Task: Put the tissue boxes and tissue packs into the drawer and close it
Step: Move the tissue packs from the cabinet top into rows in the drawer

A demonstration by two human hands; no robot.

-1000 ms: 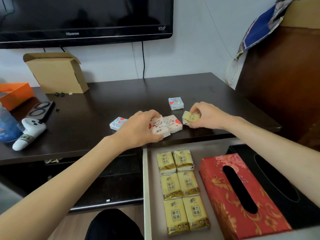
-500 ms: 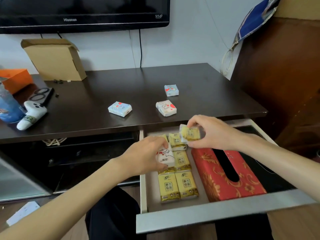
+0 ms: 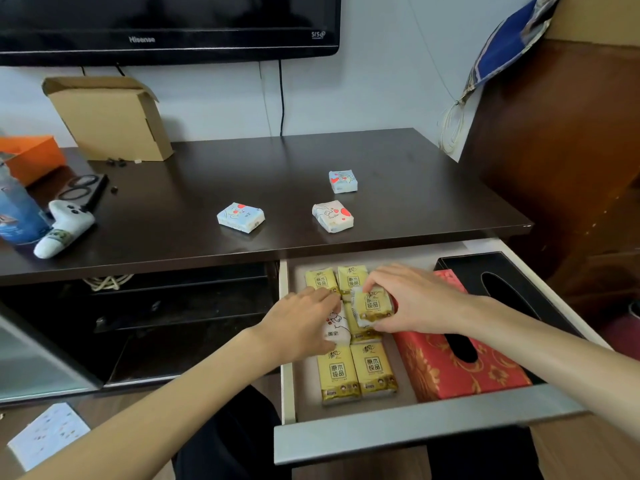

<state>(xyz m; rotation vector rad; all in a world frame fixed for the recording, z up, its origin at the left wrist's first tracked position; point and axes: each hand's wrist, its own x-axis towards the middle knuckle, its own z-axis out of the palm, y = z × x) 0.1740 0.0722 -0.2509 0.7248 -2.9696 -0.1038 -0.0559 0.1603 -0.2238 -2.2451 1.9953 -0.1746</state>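
The drawer [image 3: 415,434] stands pulled out below the dark table top [image 3: 194,202]. Inside lie several yellow tissue packs [image 3: 356,372], a red tissue box [image 3: 460,372] and a black tissue box [image 3: 502,282]. My left hand [image 3: 301,327] holds a white tissue pack [image 3: 337,329] low over the yellow packs. My right hand [image 3: 412,299] grips a yellow tissue pack [image 3: 372,304] just beside it, over the drawer's middle row. Three small packs remain on the table: a blue one [image 3: 240,217], a white one [image 3: 332,216] and another blue one [image 3: 343,181].
A television [image 3: 166,26] hangs on the wall above. At the table's left are a cardboard box [image 3: 110,116], an orange box [image 3: 31,157], a white game controller [image 3: 64,228] and a blue bottle [image 3: 17,213]. A brown cabinet [image 3: 571,150] stands at the right.
Both hands came down from the table top into the drawer, each carrying a pack. They have sunk lower onto the yellow packs since half a second ago.
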